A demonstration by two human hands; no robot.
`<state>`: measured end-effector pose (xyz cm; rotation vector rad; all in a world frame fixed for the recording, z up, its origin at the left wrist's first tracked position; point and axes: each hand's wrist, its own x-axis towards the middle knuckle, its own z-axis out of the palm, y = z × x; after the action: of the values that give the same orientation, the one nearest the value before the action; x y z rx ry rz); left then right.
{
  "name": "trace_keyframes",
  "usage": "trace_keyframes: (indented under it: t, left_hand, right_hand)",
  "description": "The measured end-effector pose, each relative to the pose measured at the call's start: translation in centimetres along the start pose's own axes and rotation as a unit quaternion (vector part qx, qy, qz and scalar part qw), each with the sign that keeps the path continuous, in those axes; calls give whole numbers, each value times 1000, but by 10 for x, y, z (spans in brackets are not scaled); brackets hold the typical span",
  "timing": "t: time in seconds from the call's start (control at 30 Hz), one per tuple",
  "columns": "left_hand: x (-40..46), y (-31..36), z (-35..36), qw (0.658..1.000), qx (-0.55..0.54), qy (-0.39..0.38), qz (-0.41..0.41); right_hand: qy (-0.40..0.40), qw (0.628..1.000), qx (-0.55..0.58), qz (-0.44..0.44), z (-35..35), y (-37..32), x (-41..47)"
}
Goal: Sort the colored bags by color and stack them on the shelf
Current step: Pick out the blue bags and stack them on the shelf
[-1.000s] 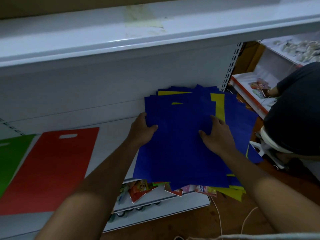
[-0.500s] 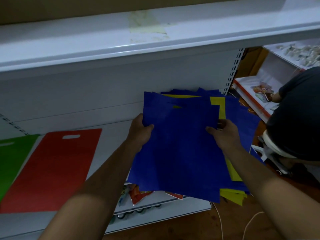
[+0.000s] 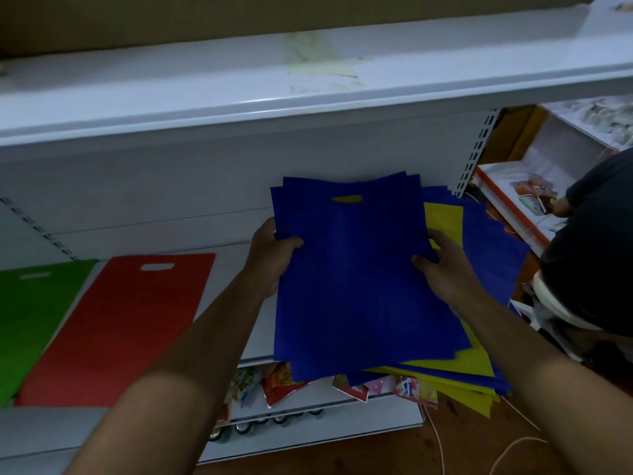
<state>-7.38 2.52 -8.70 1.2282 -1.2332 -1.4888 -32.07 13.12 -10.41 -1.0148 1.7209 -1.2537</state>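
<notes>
I see the left hand [image 3: 270, 258] at about nine o'clock of the stack of flat blue fabric bags [image 3: 352, 269], its thumb curled over the top face and its fingers hidden under the left edge, so it grips the stack there. The right hand [image 3: 445, 275] sits at three o'clock of the same stack, thumb pressed on the top bag and fingers wrapped round the right edge, gripping it too. The top blue bag shows a slot handle cut near its twelve o'clock edge, with yellow showing through the slot. Under the held stack, fanning out toward three and five o'clock, lies a loose pile of mixed blue and yellow flat bags [image 3: 462, 371], its lower corners overhanging the front lip of the white metal shelf [image 3: 239, 265]. At nine o'clock from my hands, well apart from the blue stack, a flat red fabric bag [image 3: 113, 330] lies on the shelf with its slot handle toward the back wall, and just beside it, further toward nine o'clock, a flat green fabric bag [image 3: 30, 320] lies the same way. Colourful snack packets [image 3: 284, 382] show on the lower shelf at six o'clock. At three o'clock another person in a dark shirt [image 3: 596, 255] bends over.
</notes>
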Motion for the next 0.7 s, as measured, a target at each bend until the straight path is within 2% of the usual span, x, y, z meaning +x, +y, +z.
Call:
trace_keyframes:
  t: [0.1,0.2,0.37,0.53,0.6,0.7]
  left_hand:
    - [-1,1,-7,1000,7,15,17]
    - [-3,6,-18,998,-14,62,24]
    - [-14,21,-49,993,-52,102,14]
    - [-32,27,-101,984,1,173,28]
    - [-44,28,-128,978,1,203,47]
    - [-68,32,-174,968,18,238,79]
  right_hand:
    - [-8,1000,17,-14,12,-5,-1]
    - [-20,998,52,23,24,-12,-2]
    - [-98,990,70,70,48,-21,-1]
    - [-121,993,18,6,97,-35,-5]
    - [-141,989,-23,-43,125,-44,-10]
    - [-165,981,-24,-102,173,-61,-21]
